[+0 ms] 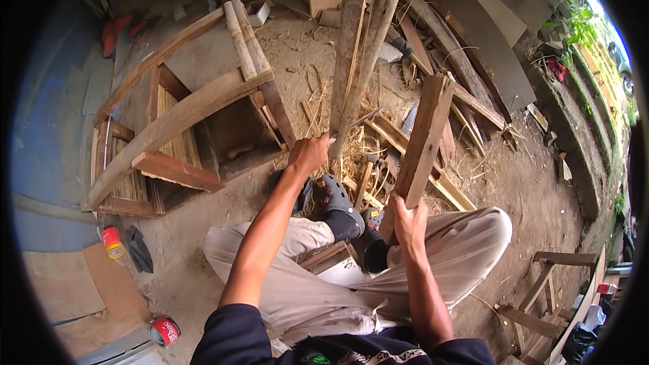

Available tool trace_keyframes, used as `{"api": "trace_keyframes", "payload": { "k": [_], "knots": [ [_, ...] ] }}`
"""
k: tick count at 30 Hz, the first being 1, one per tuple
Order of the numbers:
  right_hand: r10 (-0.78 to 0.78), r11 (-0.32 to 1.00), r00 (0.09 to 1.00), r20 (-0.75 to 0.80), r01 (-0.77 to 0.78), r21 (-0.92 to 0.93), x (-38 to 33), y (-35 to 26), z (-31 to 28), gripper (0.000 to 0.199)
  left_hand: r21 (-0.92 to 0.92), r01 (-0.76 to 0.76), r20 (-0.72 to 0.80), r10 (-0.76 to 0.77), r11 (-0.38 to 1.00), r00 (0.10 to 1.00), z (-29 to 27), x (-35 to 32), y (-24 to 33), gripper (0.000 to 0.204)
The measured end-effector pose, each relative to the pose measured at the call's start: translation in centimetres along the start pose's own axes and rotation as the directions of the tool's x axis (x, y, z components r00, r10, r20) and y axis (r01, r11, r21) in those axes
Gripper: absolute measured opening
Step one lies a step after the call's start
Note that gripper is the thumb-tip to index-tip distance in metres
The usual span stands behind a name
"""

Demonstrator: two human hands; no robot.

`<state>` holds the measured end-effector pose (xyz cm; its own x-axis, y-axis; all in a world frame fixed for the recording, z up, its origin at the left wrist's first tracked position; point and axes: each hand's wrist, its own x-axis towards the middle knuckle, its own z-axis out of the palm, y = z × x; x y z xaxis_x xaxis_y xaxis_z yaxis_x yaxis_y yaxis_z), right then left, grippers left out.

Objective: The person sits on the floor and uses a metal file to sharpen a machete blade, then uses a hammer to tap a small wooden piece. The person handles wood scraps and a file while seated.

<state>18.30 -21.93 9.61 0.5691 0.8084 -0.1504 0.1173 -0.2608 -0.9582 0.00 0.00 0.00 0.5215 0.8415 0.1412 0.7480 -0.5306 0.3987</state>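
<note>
Seated amid wood shavings [358,147], I grip a loose wooden beam [424,142] in my right hand [410,222]; my left hand [309,154] curls beside upright posts [346,47], its hold unclear; left of it, a wooden frame [172,127] looks largely assembled, while the beam is unjoined, its finish hard to judge

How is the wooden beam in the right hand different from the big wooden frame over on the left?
The wooden beam is one straight piece, while the wooden frame is several pieces joined, some curved.
The right hand holds the beam up at a slant; the frame sits on the floor.
The beam is smaller, the frame bigger.
Both are brown wood.
</note>
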Motion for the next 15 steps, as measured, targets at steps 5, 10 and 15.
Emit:
{"api": "trace_keyframes", "payload": {
  "k": [5,10,15],
  "knots": [
    [-0.338,0.938,0.937,-0.086,0.328,-0.109,7.3,0.2,1.1,0.022,-0.211,-0.035,-0.059,0.023,0.977,0.998,1.9,4.4,-1.5,0.03],
    [-0.151,0.988,0.988,-0.022,0.149,-0.049,11.3,4.4,6.5,0.032,0.055,-0.131,-0.017,0.132,0.99,0.991,5.2,5.8,-4.5,0.025],
    [0.26,0.921,0.956,0.136,-0.204,-0.332,12.2,5.3,6.4,0.047,-0.119,-0.042,0.009,0.043,0.992,0.999,8.4,6.2,-5.1,0.024]
  ]
}}
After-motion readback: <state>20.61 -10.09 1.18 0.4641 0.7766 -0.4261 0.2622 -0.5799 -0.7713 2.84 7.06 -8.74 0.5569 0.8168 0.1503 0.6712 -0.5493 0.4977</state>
